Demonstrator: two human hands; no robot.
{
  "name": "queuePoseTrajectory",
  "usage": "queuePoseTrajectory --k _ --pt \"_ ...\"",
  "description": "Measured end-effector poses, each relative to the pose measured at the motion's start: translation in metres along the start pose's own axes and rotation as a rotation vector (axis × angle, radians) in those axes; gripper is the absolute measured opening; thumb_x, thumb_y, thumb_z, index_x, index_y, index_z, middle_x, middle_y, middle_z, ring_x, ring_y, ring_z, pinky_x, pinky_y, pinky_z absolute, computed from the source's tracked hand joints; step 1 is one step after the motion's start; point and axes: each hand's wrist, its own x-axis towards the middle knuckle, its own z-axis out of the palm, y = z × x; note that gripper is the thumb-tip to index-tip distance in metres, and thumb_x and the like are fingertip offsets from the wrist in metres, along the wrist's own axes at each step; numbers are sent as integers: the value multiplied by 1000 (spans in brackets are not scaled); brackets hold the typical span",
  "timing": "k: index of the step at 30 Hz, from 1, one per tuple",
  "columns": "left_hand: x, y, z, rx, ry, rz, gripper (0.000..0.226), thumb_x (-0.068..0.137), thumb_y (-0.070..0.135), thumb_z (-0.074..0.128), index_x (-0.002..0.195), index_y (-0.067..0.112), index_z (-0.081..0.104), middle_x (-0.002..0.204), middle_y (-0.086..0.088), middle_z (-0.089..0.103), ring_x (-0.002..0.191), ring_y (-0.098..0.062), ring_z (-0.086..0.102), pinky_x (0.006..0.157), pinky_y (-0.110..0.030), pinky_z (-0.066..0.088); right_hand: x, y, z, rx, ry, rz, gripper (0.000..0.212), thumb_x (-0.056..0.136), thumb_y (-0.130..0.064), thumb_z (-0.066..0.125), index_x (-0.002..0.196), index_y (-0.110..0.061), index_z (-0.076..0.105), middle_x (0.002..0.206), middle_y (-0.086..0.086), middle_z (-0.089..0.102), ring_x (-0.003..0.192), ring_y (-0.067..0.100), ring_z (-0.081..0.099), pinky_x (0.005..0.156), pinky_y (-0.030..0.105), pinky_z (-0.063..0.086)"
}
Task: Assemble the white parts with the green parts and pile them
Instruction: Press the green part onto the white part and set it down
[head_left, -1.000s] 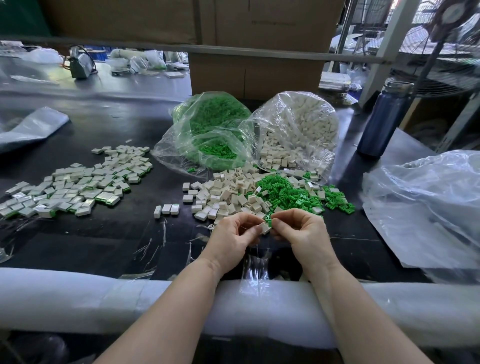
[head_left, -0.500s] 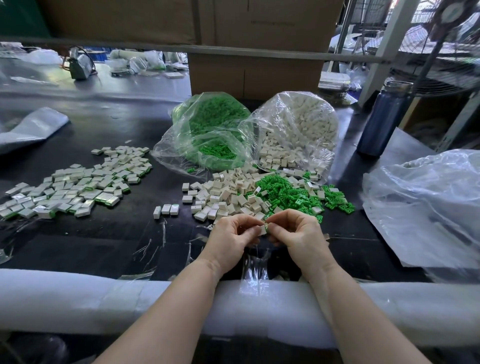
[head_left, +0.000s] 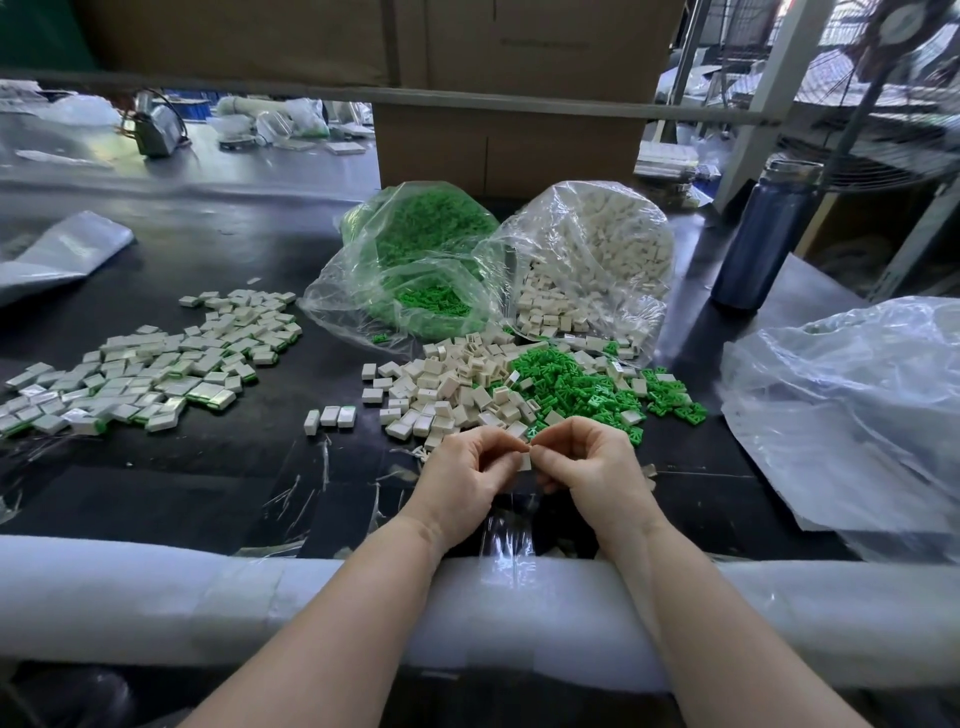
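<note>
Head view: the left hand (head_left: 467, 467) and right hand (head_left: 587, 460) pinch one small white part (head_left: 525, 461) between curled fingertips, just above the black table (head_left: 208, 483), near loose white parts (head_left: 447, 384) and green parts (head_left: 576, 382). Assembled pieces (head_left: 156, 369) lie left; two bags (head_left: 587, 260) behind.

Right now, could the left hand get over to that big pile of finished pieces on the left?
Probably yes. The left hand pinches a white part with the right hand, so it must let go first. Only bare table lies between it and the finished pile.
</note>
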Motion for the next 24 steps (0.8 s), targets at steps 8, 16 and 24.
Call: queuePoseTrajectory --k 8,16,24 --pt "2 -4 -1 -55 2 7 4 88 9 60 91 9 63 83 -14 67 74 -21 64 74 -27 56 0 0 -3 164 6 43 7 83 0 64 79 -3 67 61 6 68 55 11 63 52 19 52" --pt "2 -3 -1 -21 7 -48 16 92 14 54 78 15 62 63 1 59 58 -9 53 59 -18 47 0 2 0 70 -20 60 13 86 -2 62 74 -5 64 54 0 65 48 7 61 47 16 49" --pt "1 -2 -2 107 -26 -47 13 92 16 55 82 14 63 64 3 58 59 -11 52 67 -28 47 -1 1 0 -17 -61 60 17 87 0 60 71 -5 62 54 2 61 44 6 56 45 16 46"
